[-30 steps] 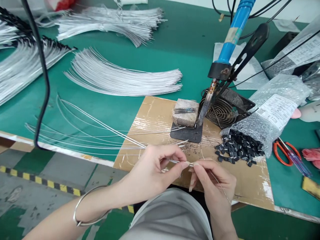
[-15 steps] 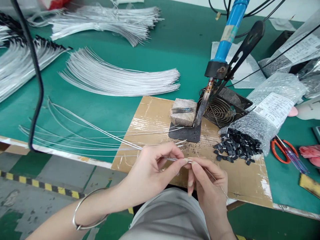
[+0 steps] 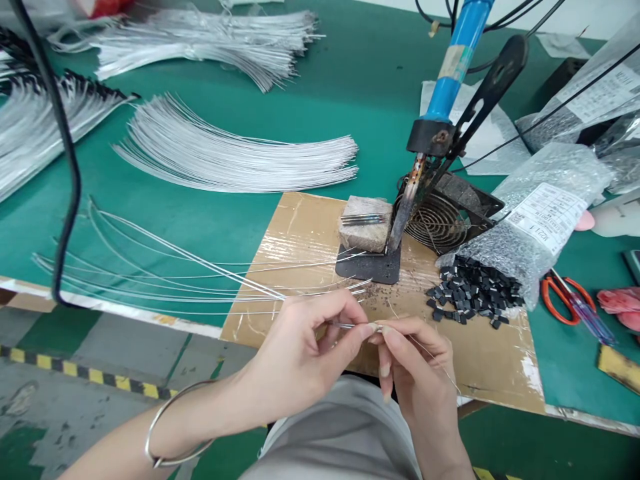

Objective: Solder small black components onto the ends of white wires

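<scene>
My left hand (image 3: 313,343) is closed in a pinch on thin white wires (image 3: 195,255), which run back over the table to the left. Its thumb tip meets the fingertips of my right hand (image 3: 417,363), also pinched, at the wires' end. A fine silvery solder wire (image 3: 449,377) passes through my right fingers and curls over the back of that hand. The exact joint between the fingertips is too small to make out. Just beyond my hands, several loose wire ends rest on a cardboard sheet (image 3: 280,233).
A blue-handled soldering iron (image 3: 449,87) leans in its stand above a block (image 3: 365,227) and a small fan (image 3: 440,223). Small black connectors (image 3: 475,290) spill from a plastic bag (image 3: 545,207). Orange-handled scissors (image 3: 555,300) lie right; a wire bundle (image 3: 240,157) lies behind.
Both hands stay pinched together at the wire ends with almost no movement. The whole view has shifted very slightly.
</scene>
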`<state>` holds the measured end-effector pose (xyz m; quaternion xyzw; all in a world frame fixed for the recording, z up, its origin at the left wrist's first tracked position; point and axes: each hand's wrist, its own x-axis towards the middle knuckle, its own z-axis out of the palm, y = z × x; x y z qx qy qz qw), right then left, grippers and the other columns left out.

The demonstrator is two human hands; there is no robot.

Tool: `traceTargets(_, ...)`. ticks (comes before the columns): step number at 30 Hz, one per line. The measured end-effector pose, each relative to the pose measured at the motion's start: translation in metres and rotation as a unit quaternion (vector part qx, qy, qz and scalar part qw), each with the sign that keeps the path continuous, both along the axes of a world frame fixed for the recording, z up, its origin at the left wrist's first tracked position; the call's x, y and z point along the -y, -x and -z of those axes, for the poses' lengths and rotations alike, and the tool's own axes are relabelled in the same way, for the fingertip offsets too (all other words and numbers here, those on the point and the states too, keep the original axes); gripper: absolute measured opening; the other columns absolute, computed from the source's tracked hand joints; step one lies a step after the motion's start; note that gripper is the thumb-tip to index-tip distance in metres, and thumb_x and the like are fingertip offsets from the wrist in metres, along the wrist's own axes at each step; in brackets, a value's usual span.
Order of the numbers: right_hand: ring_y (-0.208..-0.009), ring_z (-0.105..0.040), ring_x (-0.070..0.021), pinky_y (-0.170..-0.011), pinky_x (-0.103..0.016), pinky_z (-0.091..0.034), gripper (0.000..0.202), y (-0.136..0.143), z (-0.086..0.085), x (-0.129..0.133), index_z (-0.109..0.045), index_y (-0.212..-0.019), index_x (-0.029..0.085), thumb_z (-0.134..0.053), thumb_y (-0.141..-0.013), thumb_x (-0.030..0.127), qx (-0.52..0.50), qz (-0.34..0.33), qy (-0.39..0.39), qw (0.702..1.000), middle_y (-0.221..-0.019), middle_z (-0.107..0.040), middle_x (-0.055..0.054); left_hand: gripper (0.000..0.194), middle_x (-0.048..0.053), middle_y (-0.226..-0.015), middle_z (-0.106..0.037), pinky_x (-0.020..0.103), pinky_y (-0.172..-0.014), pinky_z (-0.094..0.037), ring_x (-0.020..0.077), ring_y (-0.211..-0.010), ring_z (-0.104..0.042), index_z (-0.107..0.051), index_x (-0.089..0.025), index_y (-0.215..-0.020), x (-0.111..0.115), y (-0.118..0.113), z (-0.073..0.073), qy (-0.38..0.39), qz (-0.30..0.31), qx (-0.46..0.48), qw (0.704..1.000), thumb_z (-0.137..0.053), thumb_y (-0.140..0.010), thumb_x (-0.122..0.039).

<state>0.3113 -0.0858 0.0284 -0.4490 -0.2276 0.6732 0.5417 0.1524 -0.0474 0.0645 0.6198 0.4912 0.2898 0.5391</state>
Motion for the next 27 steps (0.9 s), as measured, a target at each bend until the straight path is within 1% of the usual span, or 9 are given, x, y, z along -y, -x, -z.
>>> traceTargets(2,-0.043,-0.054,-0.0059,-0.034,-0.013,-0.047,0.012,-0.001,-0.001,-0.001,-0.082,-0.082,0.023,-0.081,-0.080,0.035,-0.018,-0.009,0.015,1.000,-0.070,-0.072,0.000,0.021,-0.004,-0.058,-0.050,0.022,-0.042,-0.026,0.0083,-0.049,-0.035,-0.061,-0.017,-0.076,-0.001,-0.001,-0.001,0.010,0.003,0.014,1.000,-0.059,-0.093,-0.028)
traceTargets(6,-0.040,-0.050,-0.0041,-0.033,-0.012,-0.046,0.014,0.000,-0.003,-0.002,-0.081,-0.078,0.022,-0.083,-0.077,0.036,-0.046,-0.014,0.038,0.998,-0.067,-0.070,0.001,0.021,-0.005,-0.057,-0.047,0.021,-0.041,-0.023,0.0074,-0.048,-0.032,-0.061,-0.017,-0.072,-0.002,-0.001,-0.003,0.002,0.001,0.023,1.000,-0.060,-0.091,-0.025)
traceTargets(10,-0.040,-0.050,-0.0040,-0.034,-0.012,-0.046,0.014,0.001,-0.003,-0.001,-0.081,-0.081,0.023,-0.083,-0.078,0.038,-0.048,-0.013,0.035,0.998,-0.066,-0.071,0.001,0.021,-0.002,-0.059,-0.053,0.023,-0.043,-0.026,0.0092,-0.050,-0.036,-0.063,-0.016,-0.074,-0.002,-0.002,-0.001,0.006,-0.010,0.009,1.000,-0.060,-0.091,-0.029)
traceTargets(14,-0.043,-0.053,-0.0048,-0.034,-0.009,-0.045,0.015,0.002,-0.003,0.000,-0.082,-0.083,0.024,-0.084,-0.078,0.038,-0.049,-0.002,0.034,0.998,-0.064,-0.070,0.001,0.021,0.000,-0.061,-0.057,0.024,-0.044,-0.028,0.0097,-0.051,-0.039,-0.064,-0.016,-0.075,0.000,-0.003,0.002,-0.004,-0.023,0.005,1.000,-0.059,-0.091,-0.029)
traceTargets(19,-0.041,-0.053,-0.0043,-0.034,-0.009,-0.046,0.014,0.002,0.003,0.000,-0.083,-0.084,0.023,-0.083,-0.080,0.037,-0.052,0.003,0.028,0.998,-0.064,-0.071,0.000,0.018,-0.002,-0.059,-0.055,0.022,-0.043,-0.026,0.0081,-0.048,-0.037,-0.066,-0.016,-0.076,0.004,-0.005,0.008,-0.054,-0.043,-0.011,0.998,-0.060,-0.091,-0.023)
traceTargets(24,-0.040,-0.055,-0.0034,-0.034,-0.007,-0.045,0.011,0.001,0.014,0.002,-0.083,-0.090,0.025,-0.077,-0.087,0.033,-0.059,-0.011,-0.022,0.998,-0.068,-0.074,0.000,0.018,-0.006,-0.052,-0.050,0.021,-0.039,-0.021,0.0059,-0.043,-0.030,-0.066,-0.016,-0.075,0.009,-0.008,0.017,-0.122,-0.072,-0.020,0.990,-0.063,-0.092,-0.020)
traceTargets(27,-0.040,-0.057,-0.0025,-0.035,-0.006,-0.046,0.010,0.003,0.017,0.003,-0.082,-0.091,0.026,-0.076,-0.089,0.033,-0.062,-0.004,-0.026,0.998,-0.071,-0.075,0.001,0.016,-0.004,-0.054,-0.055,0.020,-0.039,-0.024,0.0059,-0.043,-0.035,-0.067,-0.016,-0.076,0.011,-0.010,0.020,-0.137,-0.082,-0.013,0.987,-0.063,-0.092,-0.017)
